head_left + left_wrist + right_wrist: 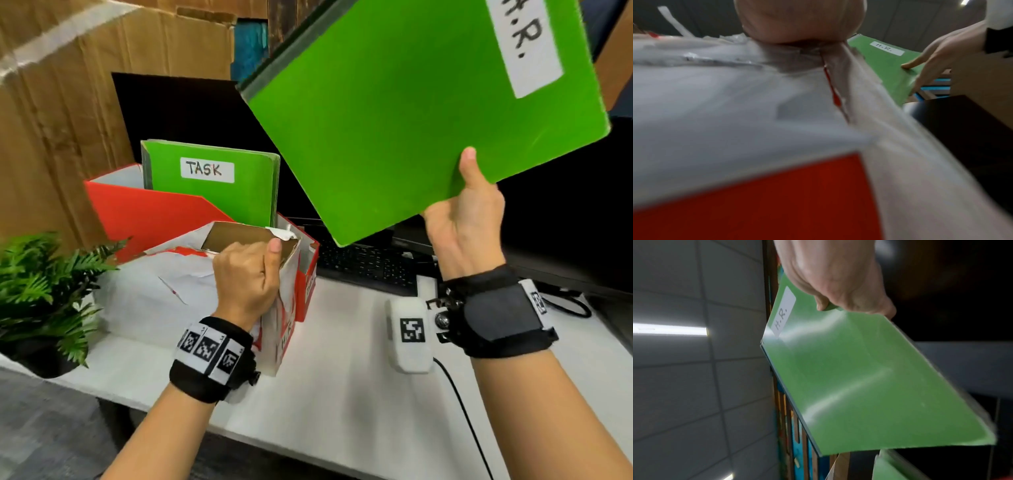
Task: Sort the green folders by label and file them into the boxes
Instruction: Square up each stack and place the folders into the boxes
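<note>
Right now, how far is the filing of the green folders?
Done: the TASK folder already stands in the rear red box. In hand: the right hand holds the H.R. folder up in the air, while the left hand grips the rim of the near box marked H.R. Left: lowering this folder into that box.

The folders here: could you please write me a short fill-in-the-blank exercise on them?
1. The right hand holds up a folder labelled ____.
2. The folder standing in the far box is labelled ____.
3. The left hand grips the near ____.
4. A ____ stands on the desk's left.

Missing: H.R.; TASK; box; plant
</note>
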`<control>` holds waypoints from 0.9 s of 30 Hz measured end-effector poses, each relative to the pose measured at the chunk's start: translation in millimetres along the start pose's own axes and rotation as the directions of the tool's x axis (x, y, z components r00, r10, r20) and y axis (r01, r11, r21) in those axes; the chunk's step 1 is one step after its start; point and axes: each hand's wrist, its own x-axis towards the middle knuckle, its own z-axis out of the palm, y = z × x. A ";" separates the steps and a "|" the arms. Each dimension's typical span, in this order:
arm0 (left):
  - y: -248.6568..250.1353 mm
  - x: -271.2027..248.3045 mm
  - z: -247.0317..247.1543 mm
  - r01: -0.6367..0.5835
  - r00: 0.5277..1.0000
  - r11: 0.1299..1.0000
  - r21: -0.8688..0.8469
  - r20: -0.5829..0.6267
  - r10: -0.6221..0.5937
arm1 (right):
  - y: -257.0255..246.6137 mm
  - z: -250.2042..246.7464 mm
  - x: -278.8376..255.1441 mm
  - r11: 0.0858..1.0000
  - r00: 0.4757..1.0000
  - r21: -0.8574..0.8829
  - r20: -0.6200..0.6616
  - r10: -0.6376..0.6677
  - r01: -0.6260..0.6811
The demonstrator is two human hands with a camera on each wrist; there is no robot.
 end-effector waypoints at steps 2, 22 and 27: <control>-6.4 -3.2 -2.4 -0.022 0.999 0.999 -0.031 -0.042 0.020 | 8.5 13.9 -4.1 0.999 0.999 0.008 0.018 0.046 -0.047; -42.7 -17.3 -4.9 0.633 0.773 0.772 0.061 -0.105 -0.626 | 144.3 43.6 -70.8 0.832 0.888 -0.552 0.403 0.219 0.045; -47.1 -14.9 -3.4 0.594 0.803 0.800 0.084 -0.107 -0.586 | 154.4 34.0 -69.5 0.245 0.816 -0.894 0.445 0.370 0.376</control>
